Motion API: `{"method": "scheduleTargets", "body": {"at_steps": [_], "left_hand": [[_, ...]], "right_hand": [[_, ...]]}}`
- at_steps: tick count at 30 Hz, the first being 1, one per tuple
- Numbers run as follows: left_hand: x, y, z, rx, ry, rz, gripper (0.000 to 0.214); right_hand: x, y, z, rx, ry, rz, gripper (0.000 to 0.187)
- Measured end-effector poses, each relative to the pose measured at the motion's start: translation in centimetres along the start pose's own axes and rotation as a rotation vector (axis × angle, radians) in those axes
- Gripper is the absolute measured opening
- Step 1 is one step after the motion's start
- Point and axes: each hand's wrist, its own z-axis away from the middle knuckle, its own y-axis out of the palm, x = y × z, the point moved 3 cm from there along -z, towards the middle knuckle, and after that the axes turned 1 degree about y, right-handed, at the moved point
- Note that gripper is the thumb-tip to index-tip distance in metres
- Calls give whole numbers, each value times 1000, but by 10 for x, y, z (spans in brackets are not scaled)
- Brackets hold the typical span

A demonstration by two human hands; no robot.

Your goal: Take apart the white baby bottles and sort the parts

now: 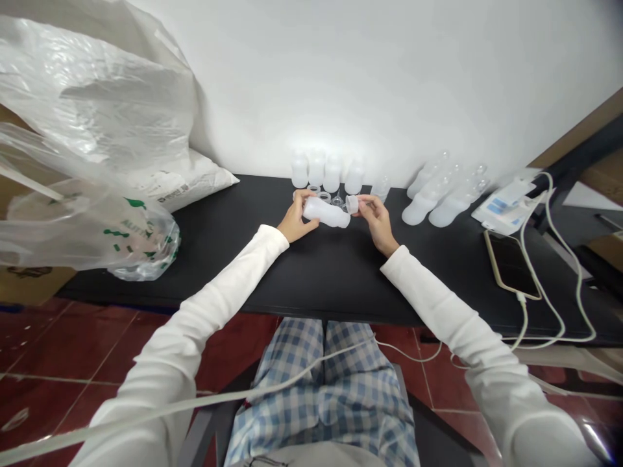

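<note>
Your left hand [296, 219] is closed around a white plastic bottle [326, 212], and your right hand [378, 222] pinches a small white cap [352, 204] just beside the bottle's end.

Head cam faces fwd/down at L hand [296, 219], R hand [378, 224]

You hold a frosted white plastic bottle [326, 212] on its side in your left hand [296, 219], tilted slightly down to the right. Just beside its right end, your right hand [377, 224] pinches a small translucent plastic cap [352, 204], which sits slightly above the bottle.
</note>
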Motion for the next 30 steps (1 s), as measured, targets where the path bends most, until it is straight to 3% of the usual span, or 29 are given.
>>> {"method": "scheduleTargets", "body": {"at_steps": [7,17,21,25,30], "left_hand": [[8,2,-1,-186,-106,166,55],[0,6,-4,-149,-461,445,63],[-1,5,-1,-113,-584,488,57],[1,7,-2,-64,-595,552,57],[2,7,-5,-36,-427,554,69]], "right_hand": [[10,5,4,4,-14,45,54],[14,10,7,120,-26,48,53],[27,16,16,205,-162,143,42],[32,18,20,183,-197,198,40],[12,14,10,175,16,118,59]]}}
